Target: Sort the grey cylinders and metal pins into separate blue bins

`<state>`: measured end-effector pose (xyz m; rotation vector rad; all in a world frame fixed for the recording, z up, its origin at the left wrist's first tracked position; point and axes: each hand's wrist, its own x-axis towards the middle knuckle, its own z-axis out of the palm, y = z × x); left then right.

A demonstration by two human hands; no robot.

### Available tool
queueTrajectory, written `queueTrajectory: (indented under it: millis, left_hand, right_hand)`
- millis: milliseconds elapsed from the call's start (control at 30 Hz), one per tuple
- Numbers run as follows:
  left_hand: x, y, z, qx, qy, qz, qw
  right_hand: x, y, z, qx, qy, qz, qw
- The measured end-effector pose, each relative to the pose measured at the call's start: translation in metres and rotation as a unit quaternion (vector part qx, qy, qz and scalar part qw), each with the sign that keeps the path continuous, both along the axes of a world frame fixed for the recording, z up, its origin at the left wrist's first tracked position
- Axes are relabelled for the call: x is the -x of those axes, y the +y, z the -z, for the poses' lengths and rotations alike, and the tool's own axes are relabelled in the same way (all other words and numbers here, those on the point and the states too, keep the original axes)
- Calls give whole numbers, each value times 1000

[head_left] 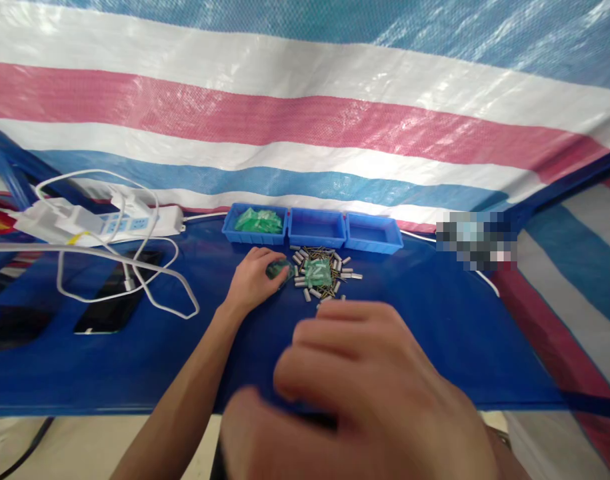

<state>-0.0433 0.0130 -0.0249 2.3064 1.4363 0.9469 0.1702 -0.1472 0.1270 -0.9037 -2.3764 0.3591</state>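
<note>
On the blue table my left hand [257, 277] has its thumb and fingers closed around a small green see-through plastic bag [273, 269]. Just to its right lies a loose pile of short silver metal cylinders [301, 281] and thin brass-coloured screws or pins [327, 291]. Another green plastic bag [318, 272] with pieces visible through it rests on top of that pile. Close to the camera, my right hand [369, 380] is raised over the table's front part, large and blurred. Its fingers are curled, and their tips are hidden, so what it holds cannot be made out.
Behind the pile stand three joined blue bins: the left bin [229, 230] holds green bags, beside the middle bin [316, 230] and right bin [375, 233]. A power strip [169, 220], tangled white cables [177, 310] and a black phone [107, 303] occupy the left. Striped sheeting [285, 120] hangs behind.
</note>
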Motion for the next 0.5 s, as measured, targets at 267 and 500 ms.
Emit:
queueTrajectory:
  millis: [267,500]
  left_hand:
    - [4,4,4,44,-52,19,998]
    - [10,10,8,62,-119,-4,991]
  right_hand:
    - [-4,141,82,84,114,82,986]
    - [-11,146,138,11,171,172,970]
